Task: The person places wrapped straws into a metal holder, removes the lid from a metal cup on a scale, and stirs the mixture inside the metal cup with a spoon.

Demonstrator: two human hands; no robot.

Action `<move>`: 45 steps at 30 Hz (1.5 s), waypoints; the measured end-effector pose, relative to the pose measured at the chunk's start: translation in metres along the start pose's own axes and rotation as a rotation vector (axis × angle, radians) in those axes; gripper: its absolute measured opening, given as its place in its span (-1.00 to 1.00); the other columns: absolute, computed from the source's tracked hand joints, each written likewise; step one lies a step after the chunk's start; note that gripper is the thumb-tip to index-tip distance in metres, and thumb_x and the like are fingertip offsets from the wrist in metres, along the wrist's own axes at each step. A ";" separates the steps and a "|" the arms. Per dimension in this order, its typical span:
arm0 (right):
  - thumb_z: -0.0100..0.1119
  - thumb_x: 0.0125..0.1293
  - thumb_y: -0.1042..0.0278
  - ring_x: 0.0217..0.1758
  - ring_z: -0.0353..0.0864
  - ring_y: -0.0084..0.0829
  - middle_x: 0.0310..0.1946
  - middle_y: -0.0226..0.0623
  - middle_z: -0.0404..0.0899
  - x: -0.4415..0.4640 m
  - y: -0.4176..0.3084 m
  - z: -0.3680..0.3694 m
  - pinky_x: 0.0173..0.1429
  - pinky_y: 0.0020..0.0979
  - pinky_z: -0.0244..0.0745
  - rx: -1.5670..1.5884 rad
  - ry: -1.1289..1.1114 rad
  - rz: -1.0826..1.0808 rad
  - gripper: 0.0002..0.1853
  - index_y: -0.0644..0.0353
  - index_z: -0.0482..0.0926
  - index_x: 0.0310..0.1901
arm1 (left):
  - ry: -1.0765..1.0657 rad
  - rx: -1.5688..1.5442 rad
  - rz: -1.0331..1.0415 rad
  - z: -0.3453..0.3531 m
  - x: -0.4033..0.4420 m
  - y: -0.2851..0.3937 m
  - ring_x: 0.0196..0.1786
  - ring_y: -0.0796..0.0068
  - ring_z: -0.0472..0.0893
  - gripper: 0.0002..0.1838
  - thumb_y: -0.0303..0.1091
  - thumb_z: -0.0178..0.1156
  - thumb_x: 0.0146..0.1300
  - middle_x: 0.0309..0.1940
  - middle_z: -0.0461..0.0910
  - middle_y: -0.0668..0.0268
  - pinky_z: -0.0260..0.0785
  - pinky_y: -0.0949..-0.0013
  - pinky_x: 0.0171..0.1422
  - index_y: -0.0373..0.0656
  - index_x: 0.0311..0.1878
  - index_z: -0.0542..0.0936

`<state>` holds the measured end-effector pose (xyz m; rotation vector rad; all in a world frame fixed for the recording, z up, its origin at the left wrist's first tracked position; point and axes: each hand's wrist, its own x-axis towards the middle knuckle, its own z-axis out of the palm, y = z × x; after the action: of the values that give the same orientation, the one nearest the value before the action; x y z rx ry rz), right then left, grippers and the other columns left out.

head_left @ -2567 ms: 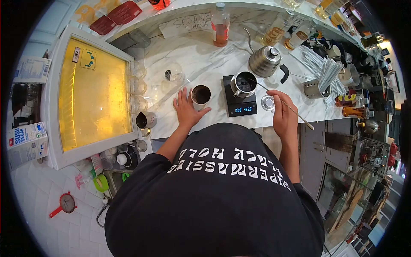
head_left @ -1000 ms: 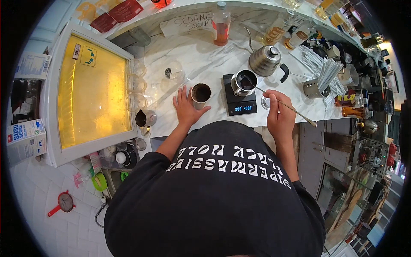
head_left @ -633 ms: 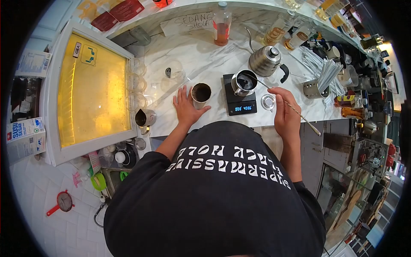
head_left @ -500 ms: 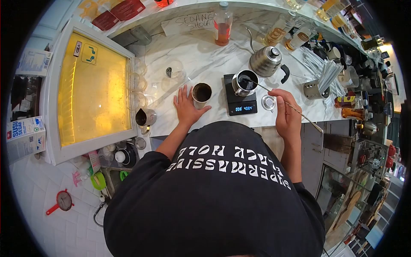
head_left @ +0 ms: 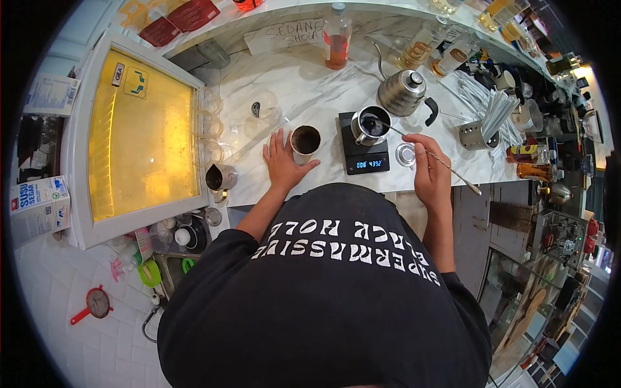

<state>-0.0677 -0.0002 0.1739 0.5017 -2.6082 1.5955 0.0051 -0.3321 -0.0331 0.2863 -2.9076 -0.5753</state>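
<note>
My right hand (head_left: 432, 169) grips a long twisted bar spoon (head_left: 457, 172). Its far end dips into dark liquid in a small metal pitcher (head_left: 378, 138). Under the pitcher lies a black digital scale (head_left: 350, 155) with blue lit digits. My left hand (head_left: 284, 163) rests on the counter with fingers spread around the near-left side of a cup (head_left: 304, 155) with dark contents; whether it touches the cup I cannot tell. A small round metal lid-like piece (head_left: 405, 154) lies right of the scale. Behind the scale stands a gooseneck kettle (head_left: 398, 97).
At left is a freezer-like cabinet (head_left: 145, 139) with a yellow-lit front, and a metal jug (head_left: 223, 176) beside it. A bottle (head_left: 336, 48) stands at the back. To the right, a perforated metal holder (head_left: 475, 137) carries straws. Clear plastic cups (head_left: 262, 108) sit behind my left hand.
The spoon has shifted slightly within the pitcher, its handle end moving a little left with my right hand. The scale's digits have changed. My left hand stays beside the cup.
</note>
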 end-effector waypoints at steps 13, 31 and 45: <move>0.05 0.64 0.42 0.12 0.74 -0.21 0.03 -0.03 0.75 -0.003 0.001 -0.007 0.26 -0.31 0.55 0.040 0.034 -0.143 -0.73 0.35 0.72 0.07 | -0.011 0.019 -0.009 0.002 0.000 0.000 0.77 -0.04 -0.01 0.17 0.50 0.51 0.00 0.70 0.10 0.02 -0.26 -0.28 0.76 -0.42 0.39 0.60; 0.08 0.52 0.49 0.10 0.74 -0.15 0.00 -0.01 0.75 0.012 -0.012 -0.014 0.22 -0.26 0.57 -0.011 -0.003 -0.158 -0.75 0.32 0.74 0.04 | 0.002 0.026 0.000 0.002 0.000 0.001 0.77 -0.04 0.01 0.18 0.52 0.50 0.01 0.69 0.12 0.03 -0.24 -0.26 0.76 -0.44 0.38 0.60; 0.09 0.52 0.48 0.05 0.76 -0.13 -0.04 -0.02 0.75 0.009 -0.005 0.002 0.20 -0.24 0.59 -0.016 -0.018 -0.101 -0.77 0.29 0.74 0.01 | 0.015 0.015 0.006 0.000 0.000 0.002 0.76 -0.06 0.01 0.13 0.48 0.52 0.01 0.69 0.13 0.00 -0.25 -0.25 0.76 -0.42 0.34 0.64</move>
<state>-0.0749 -0.0059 0.1791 0.6383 -2.5621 1.5453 0.0044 -0.3307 -0.0322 0.2826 -2.8984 -0.5490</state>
